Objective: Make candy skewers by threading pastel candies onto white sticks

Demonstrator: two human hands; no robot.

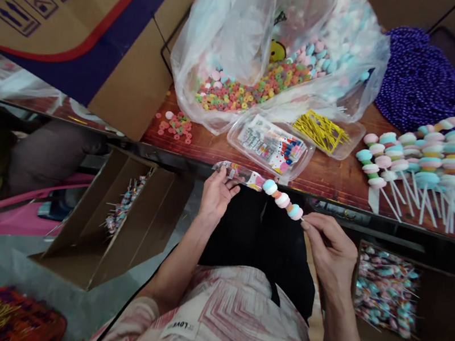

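My left hand (219, 192) is closed on a small clear printed plastic bag (244, 175), held flat with its open end toward the right. My right hand (330, 247) pinches the white stick of a candy skewer (282, 200). Blue, white and pink marshmallow-like pieces alternate with small orange rings on it. Its tip is at the bag's mouth; I cannot tell whether it is inside. Just beyond the bag, a clear tray (303, 165) on the table holds a stack of printed bags (272, 143).
Yellow twist ties (322, 131) fill another tray. Large plastic bags (226, 38) hold candies. Loose red rings (176, 126) lie left. Unwrapped skewers (432, 160) pile up right, beside purple cord (431, 82). Cardboard boxes with wrapped skewers (124, 206) stand below. Another person (38, 163) sits left.
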